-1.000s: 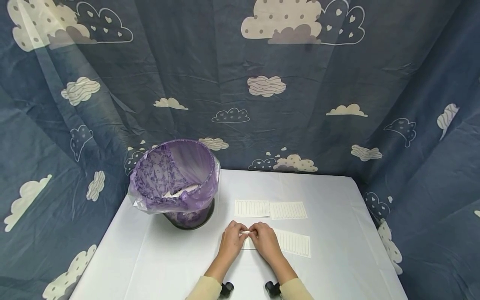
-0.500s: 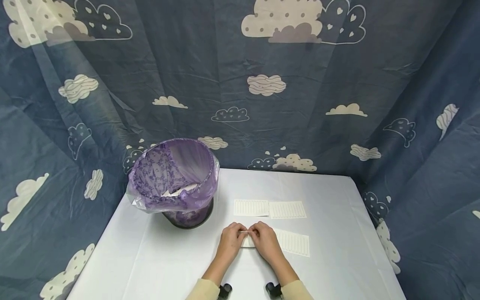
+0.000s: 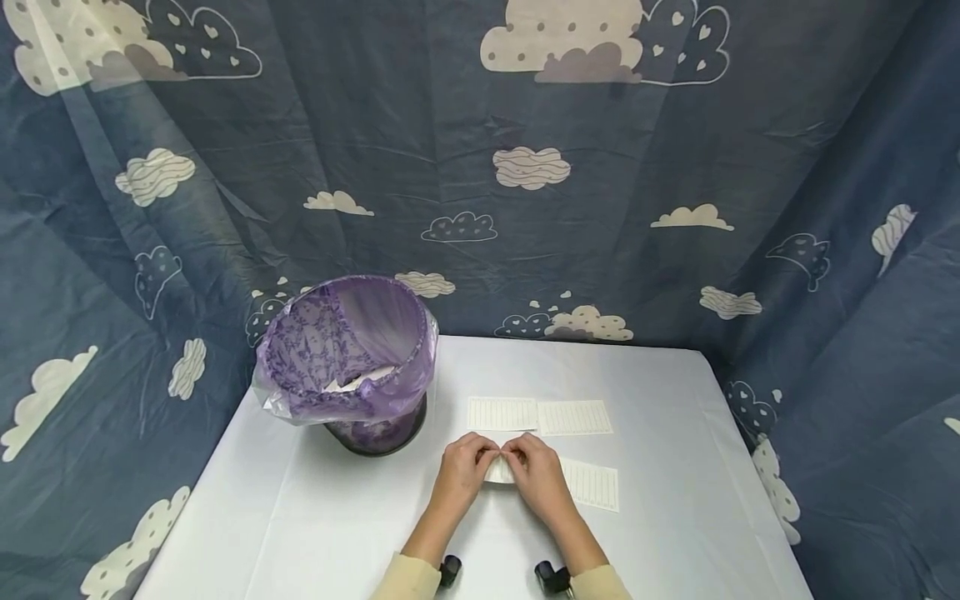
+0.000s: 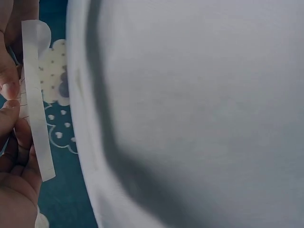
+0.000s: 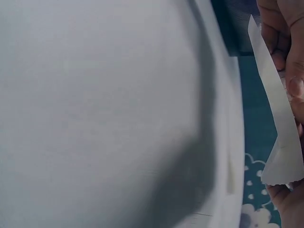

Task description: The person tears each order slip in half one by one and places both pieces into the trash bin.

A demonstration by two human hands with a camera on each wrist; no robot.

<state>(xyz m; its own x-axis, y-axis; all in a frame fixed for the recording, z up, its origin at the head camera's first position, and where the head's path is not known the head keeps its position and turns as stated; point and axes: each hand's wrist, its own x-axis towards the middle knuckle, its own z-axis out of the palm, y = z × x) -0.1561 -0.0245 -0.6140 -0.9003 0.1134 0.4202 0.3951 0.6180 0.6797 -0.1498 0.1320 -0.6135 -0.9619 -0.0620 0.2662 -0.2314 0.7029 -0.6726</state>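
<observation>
In the head view my left hand (image 3: 461,472) and right hand (image 3: 537,477) meet fingertip to fingertip near the front middle of the table. Between them they pinch a small sheet of lined paper (image 3: 499,472) by its far edge. Both wrist views show the paper, a pale strip (image 4: 39,104) from the left and a sheet with a bent corner (image 5: 280,114) from the right. It is off the table, with a shadow below. Thumbs and index fingers press together at the paper's middle; part of the sheet is hidden behind the fingers.
Two lined paper slips, one left (image 3: 502,413) and one right (image 3: 575,417), lie side by side beyond my hands. A third slip (image 3: 592,485) lies right of my right hand. A purple bin (image 3: 378,433) with a plastic liner (image 3: 408,387) stands left on the white table (image 3: 660,433).
Both hands have lifted slightly and moved a little away from me, bringing the pinched paper up off the table. The other slips and the bin stay in place.
</observation>
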